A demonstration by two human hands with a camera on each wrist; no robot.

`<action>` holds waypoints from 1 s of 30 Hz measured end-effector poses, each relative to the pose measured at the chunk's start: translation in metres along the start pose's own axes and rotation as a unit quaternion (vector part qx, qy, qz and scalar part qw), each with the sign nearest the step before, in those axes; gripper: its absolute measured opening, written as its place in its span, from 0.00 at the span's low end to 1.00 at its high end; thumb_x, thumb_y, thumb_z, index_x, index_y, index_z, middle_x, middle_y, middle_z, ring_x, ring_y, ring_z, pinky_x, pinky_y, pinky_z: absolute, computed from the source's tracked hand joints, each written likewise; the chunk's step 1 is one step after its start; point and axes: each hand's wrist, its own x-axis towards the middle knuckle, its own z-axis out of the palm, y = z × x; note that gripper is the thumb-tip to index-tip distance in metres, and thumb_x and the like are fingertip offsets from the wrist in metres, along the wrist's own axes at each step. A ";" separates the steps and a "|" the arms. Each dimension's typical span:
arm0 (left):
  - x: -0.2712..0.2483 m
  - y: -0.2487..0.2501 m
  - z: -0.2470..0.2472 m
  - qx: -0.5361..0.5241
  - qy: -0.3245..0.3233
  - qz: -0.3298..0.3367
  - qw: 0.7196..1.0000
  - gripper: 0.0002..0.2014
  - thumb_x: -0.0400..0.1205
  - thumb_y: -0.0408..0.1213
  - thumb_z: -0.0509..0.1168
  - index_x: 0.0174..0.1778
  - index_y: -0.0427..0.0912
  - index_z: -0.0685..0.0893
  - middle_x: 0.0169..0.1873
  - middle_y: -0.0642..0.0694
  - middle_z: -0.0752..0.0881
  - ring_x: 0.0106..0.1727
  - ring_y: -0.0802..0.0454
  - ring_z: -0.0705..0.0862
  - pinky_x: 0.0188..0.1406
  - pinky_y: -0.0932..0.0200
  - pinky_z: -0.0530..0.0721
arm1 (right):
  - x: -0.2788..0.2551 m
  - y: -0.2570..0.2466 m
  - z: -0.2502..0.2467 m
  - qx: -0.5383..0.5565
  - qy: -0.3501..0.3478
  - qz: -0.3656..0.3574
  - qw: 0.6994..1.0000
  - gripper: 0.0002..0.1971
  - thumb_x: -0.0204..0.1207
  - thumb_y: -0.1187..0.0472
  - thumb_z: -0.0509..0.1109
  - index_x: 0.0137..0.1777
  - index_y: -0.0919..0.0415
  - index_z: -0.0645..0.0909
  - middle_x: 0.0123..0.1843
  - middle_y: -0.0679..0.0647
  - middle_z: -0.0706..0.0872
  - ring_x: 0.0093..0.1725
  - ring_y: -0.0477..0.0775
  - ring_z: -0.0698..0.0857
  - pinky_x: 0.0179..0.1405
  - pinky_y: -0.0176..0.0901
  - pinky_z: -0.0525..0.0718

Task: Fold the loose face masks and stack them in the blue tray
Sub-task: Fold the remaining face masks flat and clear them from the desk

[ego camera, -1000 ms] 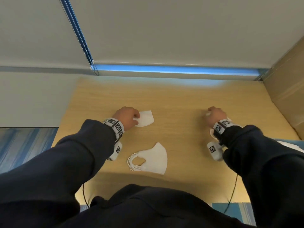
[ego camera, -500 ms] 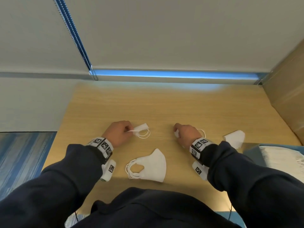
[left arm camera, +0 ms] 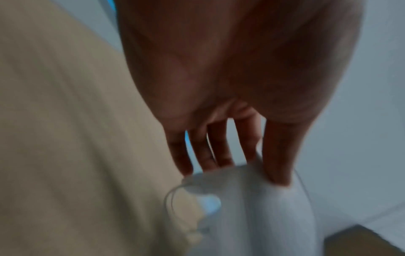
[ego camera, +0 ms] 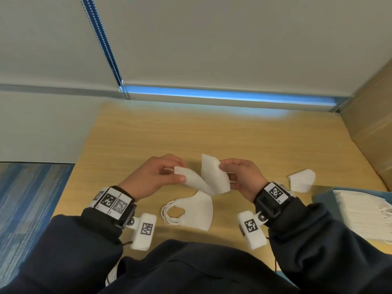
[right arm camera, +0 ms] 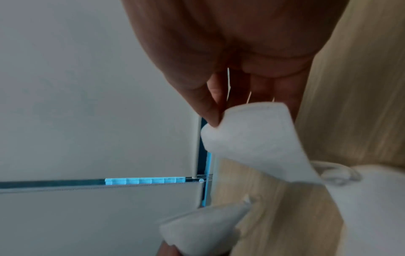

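Note:
Above the wooden table [ego camera: 244,141], my left hand [ego camera: 180,171] pinches one white face mask [ego camera: 194,180] between thumb and fingers. My right hand [ego camera: 224,168] pinches a second white mask [ego camera: 214,177]. The two masks touch at their lower edges. In the left wrist view the left hand [left arm camera: 247,173] grips blurred white mask fabric [left arm camera: 263,216]. In the right wrist view the right hand [right arm camera: 247,112] holds its mask [right arm camera: 252,142]. A third mask [ego camera: 191,211] lies flat on the table below my hands. A fourth mask [ego camera: 302,180] lies to the right. The blue tray [ego camera: 322,198] at the right edge holds a stack of masks [ego camera: 360,213].
A brown cardboard wall [ego camera: 373,132] borders the table on the right. A grey blind with a blue strip [ego camera: 212,95] runs along the far edge. Striped blue carpet [ego camera: 27,198] lies left of the table.
Both hands have lifted their masks off the table and come together at the centre. The masks now stand upright and touch, where before they were apart near the table surface.

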 end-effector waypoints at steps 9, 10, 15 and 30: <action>0.020 0.016 0.031 -0.036 0.102 0.007 0.994 0.06 0.72 0.31 0.82 0.38 0.36 0.92 0.57 0.51 0.92 0.58 0.50 0.91 0.65 0.41 0.87 | -0.036 -0.004 0.028 0.009 -0.071 -0.060 0.996 0.04 0.81 0.68 0.71 0.51 0.62 0.87 0.44 0.60 0.90 0.37 0.55 0.89 0.36 0.48 0.89; 0.020 0.014 0.032 -0.046 0.109 0.000 0.993 0.08 0.71 0.32 0.83 0.35 0.37 0.90 0.51 0.49 0.93 0.51 0.48 0.91 0.59 0.42 0.88 | -0.038 -0.003 0.028 0.007 -0.063 -0.064 0.996 0.04 0.82 0.68 0.71 0.52 0.63 0.87 0.44 0.60 0.91 0.37 0.55 0.89 0.36 0.48 0.88; 0.014 0.012 0.034 -0.048 0.134 -0.003 0.990 0.13 0.69 0.29 0.85 0.34 0.33 0.85 0.34 0.42 0.88 0.38 0.47 0.85 0.43 0.48 0.84 | -0.048 0.003 0.027 -0.012 -0.040 -0.070 0.997 0.09 0.82 0.60 0.74 0.56 0.66 0.89 0.48 0.61 0.92 0.43 0.61 0.90 0.42 0.55 0.89; -0.006 0.006 0.032 -0.124 0.177 -0.058 0.975 0.09 0.76 0.25 0.77 0.50 0.39 0.93 0.44 0.40 0.95 0.44 0.50 0.92 0.42 0.58 0.88 | -0.048 0.019 0.037 -0.066 -0.044 -0.075 0.994 0.10 0.76 0.69 0.78 0.54 0.75 0.88 0.50 0.67 0.93 0.44 0.57 0.92 0.42 0.53 0.92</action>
